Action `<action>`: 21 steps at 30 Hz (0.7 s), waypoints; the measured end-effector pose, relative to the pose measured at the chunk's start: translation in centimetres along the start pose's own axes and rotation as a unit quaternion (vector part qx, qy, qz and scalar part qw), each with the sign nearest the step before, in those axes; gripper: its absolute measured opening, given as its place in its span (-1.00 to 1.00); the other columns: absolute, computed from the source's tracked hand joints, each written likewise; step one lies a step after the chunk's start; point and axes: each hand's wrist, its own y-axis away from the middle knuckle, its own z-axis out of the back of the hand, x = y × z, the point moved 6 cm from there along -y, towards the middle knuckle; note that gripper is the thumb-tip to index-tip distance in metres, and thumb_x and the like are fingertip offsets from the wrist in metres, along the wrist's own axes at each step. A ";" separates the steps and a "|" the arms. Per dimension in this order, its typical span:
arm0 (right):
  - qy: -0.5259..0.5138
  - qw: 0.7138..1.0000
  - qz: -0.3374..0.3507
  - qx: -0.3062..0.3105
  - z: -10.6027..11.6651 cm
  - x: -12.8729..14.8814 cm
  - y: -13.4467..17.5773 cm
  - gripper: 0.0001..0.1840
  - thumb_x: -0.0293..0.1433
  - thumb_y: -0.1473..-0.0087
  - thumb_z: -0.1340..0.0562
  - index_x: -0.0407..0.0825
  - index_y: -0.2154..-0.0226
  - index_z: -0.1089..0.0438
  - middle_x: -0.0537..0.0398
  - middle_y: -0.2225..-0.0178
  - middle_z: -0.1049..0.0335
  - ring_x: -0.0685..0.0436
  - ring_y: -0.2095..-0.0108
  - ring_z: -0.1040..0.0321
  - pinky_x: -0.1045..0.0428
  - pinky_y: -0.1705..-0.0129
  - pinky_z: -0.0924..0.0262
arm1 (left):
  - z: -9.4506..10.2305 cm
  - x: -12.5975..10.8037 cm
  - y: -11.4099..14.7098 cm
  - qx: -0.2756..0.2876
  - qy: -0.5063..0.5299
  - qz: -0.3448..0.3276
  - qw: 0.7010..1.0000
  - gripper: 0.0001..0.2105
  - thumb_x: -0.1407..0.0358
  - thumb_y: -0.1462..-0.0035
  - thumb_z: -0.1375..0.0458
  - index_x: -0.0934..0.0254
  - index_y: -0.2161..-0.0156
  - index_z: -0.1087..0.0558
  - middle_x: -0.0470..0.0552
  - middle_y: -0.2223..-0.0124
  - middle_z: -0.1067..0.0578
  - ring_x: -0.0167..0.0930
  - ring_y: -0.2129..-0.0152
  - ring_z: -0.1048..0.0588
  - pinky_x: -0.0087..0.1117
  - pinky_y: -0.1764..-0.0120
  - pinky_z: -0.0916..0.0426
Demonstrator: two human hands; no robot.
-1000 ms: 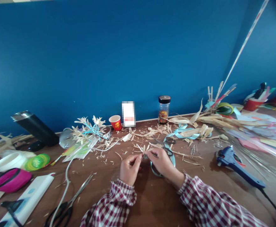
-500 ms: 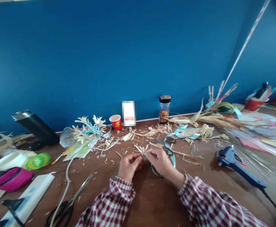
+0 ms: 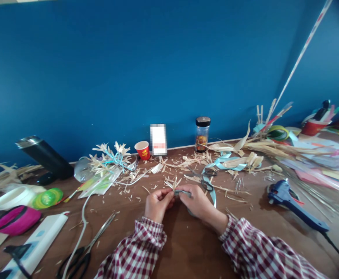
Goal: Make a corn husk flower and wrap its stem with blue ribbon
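At the middle of the table my left hand [image 3: 159,202] pinches the base of a small pale husk flower [image 3: 173,183], whose petals fan upward. Close against it, my right hand [image 3: 197,202] is closed on a light blue ribbon [image 3: 183,192] at the flower's base. More of the ribbon trails behind the right hand, up to a heap of husk strips. A pair of small dark-handled scissors [image 3: 207,185] lies beside this ribbon. My fingers partly hide the flower's stem.
Large scissors [image 3: 95,242] and a white power strip [image 3: 37,248] lie at left. A blue glue gun [image 3: 295,207] rests at right. Behind stand a red paper cup [image 3: 142,150], a lidded jar [image 3: 202,135] and a bunch of husk flowers [image 3: 111,157]. Husk scraps litter the table.
The ribbon now stretches across from the flower's base over my right fingers. My right hand has shifted slightly and its fingers have curled lower; the left hand stays in place.
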 end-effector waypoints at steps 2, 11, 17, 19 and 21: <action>0.006 1.000 0.005 -0.004 0.0 0.1 0.0 -0.67 -0.54 0.06 -0.09 -0.03 0.29 -0.50 0.09 0.39 -0.50 -0.09 0.36 -0.38 0.08 0.29 -0.21 | 0.0 0.0 0.0 -0.007 -0.007 -0.006 1.000 -0.70 0.22 0.32 -0.35 0.38 0.42 -0.52 0.01 0.55 -0.53 -0.45 0.62 -0.48 -0.50 0.56 -0.39; 0.026 1.000 -0.003 -0.006 -0.1 0.6 0.3 -0.71 -0.49 0.01 -0.10 -0.04 0.30 -0.51 0.04 0.39 -0.51 -0.12 0.37 -0.39 0.05 0.32 -0.21 | -0.2 -0.5 0.5 -0.021 -0.052 -0.047 0.997 -0.79 0.28 0.24 -0.31 0.38 0.43 -0.53 0.01 0.57 -0.54 -0.43 0.62 -0.49 -0.52 0.55 -0.37; -0.004 1.000 -0.029 -0.008 -0.4 0.3 0.3 -0.73 -0.41 -0.02 -0.12 -0.07 0.26 -0.49 0.02 0.36 -0.51 -0.15 0.34 -0.40 0.03 0.27 -0.24 | 0.0 -0.6 0.4 -0.027 -0.033 -0.060 0.997 -0.78 0.29 0.25 -0.30 0.40 0.44 -0.50 0.01 0.57 -0.53 -0.44 0.63 -0.48 -0.53 0.55 -0.36; -0.004 0.999 -0.027 -0.017 -0.2 0.1 0.2 -0.73 -0.39 -0.03 -0.12 -0.07 0.26 -0.49 0.03 0.35 -0.50 -0.15 0.32 -0.40 0.02 0.25 -0.24 | 0.0 -0.5 0.4 -0.026 -0.020 -0.054 0.998 -0.76 0.28 0.26 -0.30 0.40 0.43 -0.49 0.00 0.59 -0.53 -0.44 0.64 -0.47 -0.52 0.55 -0.36; 0.004 0.999 -0.018 -0.028 0.0 0.0 0.2 -0.74 -0.37 -0.05 -0.12 -0.06 0.28 -0.49 0.03 0.34 -0.50 -0.14 0.31 -0.39 0.01 0.23 -0.23 | 0.0 -0.5 0.4 -0.030 -0.014 -0.052 0.998 -0.76 0.28 0.27 -0.30 0.40 0.43 -0.49 -0.01 0.59 -0.52 -0.45 0.65 -0.47 -0.52 0.55 -0.36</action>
